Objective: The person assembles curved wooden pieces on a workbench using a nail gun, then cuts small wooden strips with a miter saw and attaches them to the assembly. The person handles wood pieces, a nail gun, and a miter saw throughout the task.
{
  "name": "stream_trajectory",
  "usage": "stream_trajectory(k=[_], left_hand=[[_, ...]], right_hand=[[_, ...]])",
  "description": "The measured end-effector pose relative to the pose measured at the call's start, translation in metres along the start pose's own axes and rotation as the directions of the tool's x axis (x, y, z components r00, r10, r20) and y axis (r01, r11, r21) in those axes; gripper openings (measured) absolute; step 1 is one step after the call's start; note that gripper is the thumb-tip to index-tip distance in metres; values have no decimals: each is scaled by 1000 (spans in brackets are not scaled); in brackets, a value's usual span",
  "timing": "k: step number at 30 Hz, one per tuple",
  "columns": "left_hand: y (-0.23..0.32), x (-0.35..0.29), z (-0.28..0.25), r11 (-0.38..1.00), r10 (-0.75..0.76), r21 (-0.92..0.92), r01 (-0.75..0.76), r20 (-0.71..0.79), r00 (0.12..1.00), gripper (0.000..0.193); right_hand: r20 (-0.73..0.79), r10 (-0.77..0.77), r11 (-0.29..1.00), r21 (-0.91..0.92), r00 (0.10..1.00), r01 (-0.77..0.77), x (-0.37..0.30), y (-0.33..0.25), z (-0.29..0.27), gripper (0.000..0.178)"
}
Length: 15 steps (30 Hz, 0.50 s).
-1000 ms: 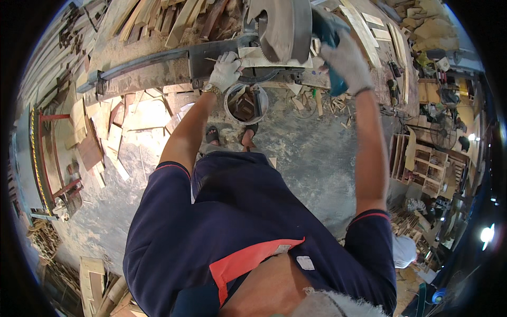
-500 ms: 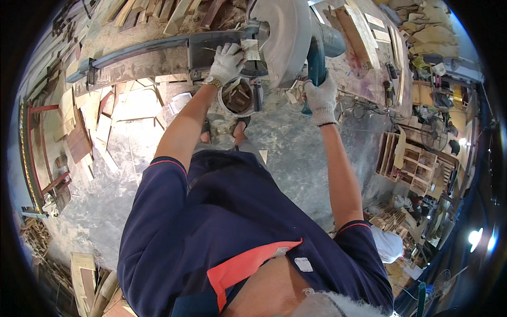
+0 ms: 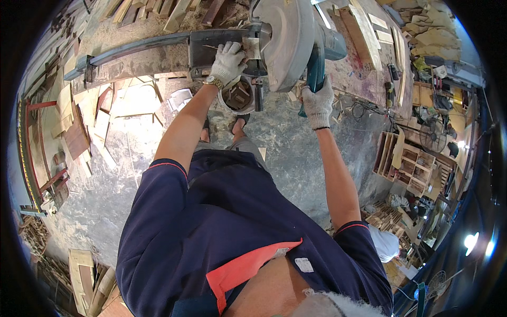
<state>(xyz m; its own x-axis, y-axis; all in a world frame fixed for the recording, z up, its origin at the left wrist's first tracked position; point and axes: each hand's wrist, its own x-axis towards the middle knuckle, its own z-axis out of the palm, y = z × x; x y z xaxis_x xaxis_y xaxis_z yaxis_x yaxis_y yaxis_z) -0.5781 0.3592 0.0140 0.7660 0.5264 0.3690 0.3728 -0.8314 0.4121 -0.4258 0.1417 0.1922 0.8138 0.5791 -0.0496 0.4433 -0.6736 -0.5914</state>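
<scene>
At one o'clock the handle point(image 3: 316, 73) was clasped by the right hand point(image 3: 318, 104); the wood point(image 3: 252, 48) was best steadied by the left hand point(image 3: 229, 63), grip unclear.

A wooden rack point(image 3: 407, 165) stands near a round fan point(image 3: 433, 136) at right, while boards point(image 3: 134, 101) litter the floor point(image 3: 105, 203) at left
</scene>
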Motion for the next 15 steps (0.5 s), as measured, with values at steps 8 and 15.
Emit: stream_trajectory(k=[8,15], left_hand=[[2,-1,-1,1000,5,4,-5,-19,1000,28],[1,-1,-1,1000,13,13,-13,-29,999,29]], right_hand=[[14,67,996,53,998,-68,-2,8,5,30],[-14,46,998,32,999,-45,-3,10,8,27]])
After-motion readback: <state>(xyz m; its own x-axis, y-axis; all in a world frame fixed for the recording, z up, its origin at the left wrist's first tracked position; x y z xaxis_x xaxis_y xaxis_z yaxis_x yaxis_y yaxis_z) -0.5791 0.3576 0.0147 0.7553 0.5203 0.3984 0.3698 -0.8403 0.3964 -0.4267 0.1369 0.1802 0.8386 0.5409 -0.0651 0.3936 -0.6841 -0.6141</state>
